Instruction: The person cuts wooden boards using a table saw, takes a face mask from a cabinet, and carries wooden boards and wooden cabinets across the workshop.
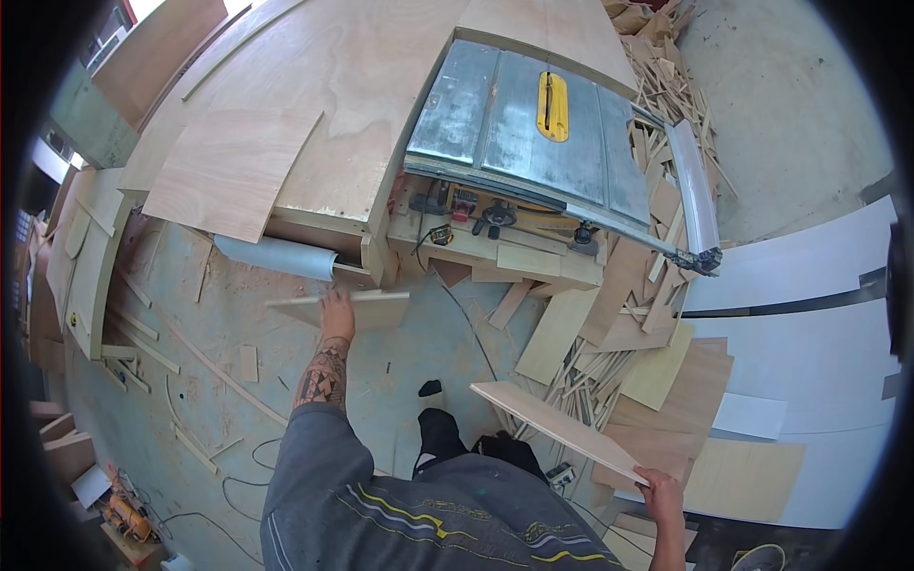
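Note:
My left hand [337,316] grips the upper edge of a plywood board [381,310], held on edge in front of a wooden workbench [352,105]. On my right, my right hand [660,496] is closed on the near end of another plywood board [562,430], which slants away toward my legs. Ahead stands a table saw [514,143] with a grey metal top and a yellow throat plate [552,107]. A loose plywood sheet [228,171] overhangs the bench's front edge. Beneath that sheet, a pale blue-white roll [276,257] pokes out.
Offcuts and thin strips [595,381] lie heaped right of my feet. Large white sheets [809,400] lie farther right. The saw's fence rail [628,238] juts toward me. Strips [209,362] and cables [233,495] are scattered across the dusty floor at left, near an orange power tool [126,519].

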A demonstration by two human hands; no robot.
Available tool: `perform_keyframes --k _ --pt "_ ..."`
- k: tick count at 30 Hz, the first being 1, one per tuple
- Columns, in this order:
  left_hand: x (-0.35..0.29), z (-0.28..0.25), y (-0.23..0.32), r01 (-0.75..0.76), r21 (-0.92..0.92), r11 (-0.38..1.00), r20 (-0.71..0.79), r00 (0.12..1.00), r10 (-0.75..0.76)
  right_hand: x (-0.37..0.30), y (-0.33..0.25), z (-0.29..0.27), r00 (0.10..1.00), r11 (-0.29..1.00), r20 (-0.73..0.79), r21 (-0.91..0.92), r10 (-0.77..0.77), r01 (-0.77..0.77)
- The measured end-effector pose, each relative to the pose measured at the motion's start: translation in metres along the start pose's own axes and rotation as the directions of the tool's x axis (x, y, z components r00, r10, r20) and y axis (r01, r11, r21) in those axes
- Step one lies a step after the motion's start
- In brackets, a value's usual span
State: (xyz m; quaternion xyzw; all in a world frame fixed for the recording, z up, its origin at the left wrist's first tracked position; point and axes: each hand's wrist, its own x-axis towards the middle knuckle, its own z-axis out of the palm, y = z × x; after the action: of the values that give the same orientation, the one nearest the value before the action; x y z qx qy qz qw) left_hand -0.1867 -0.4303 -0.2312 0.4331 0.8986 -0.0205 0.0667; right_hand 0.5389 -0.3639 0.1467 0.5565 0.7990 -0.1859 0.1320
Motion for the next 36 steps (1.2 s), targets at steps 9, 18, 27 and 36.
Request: perform_keyframes --k 9,18,27,36 --pt "-0.071 -0.036 0.113 0.726 -0.596 0.342 0.78 0.625 0.032 0.028 -0.041 -0.053 0.95 0.956 -0.124 -0.101 -0.285 0.274" --pt "-0.15 -0.125 0.21 0.959 -0.276 -0.058 0.698 0.242 0.674 0.005 -0.016 -0.102 0.88 0.902 -0.247 -0.259 -0.407 0.345" --pt "-0.17 -0.386 0.231 0.627 -0.779 -0.011 0.469 0.593 0.655 -0.105 -0.007 -0.172 0.736 0.905 -0.561 -0.392 -0.378 0.166" --pt "-0.139 -0.347 0.29 0.322 -0.891 -0.32 0.067 0.79 0.61 0.024 0.068 -0.095 0.673 0.976 -0.709 -0.195 -0.21 0.099"
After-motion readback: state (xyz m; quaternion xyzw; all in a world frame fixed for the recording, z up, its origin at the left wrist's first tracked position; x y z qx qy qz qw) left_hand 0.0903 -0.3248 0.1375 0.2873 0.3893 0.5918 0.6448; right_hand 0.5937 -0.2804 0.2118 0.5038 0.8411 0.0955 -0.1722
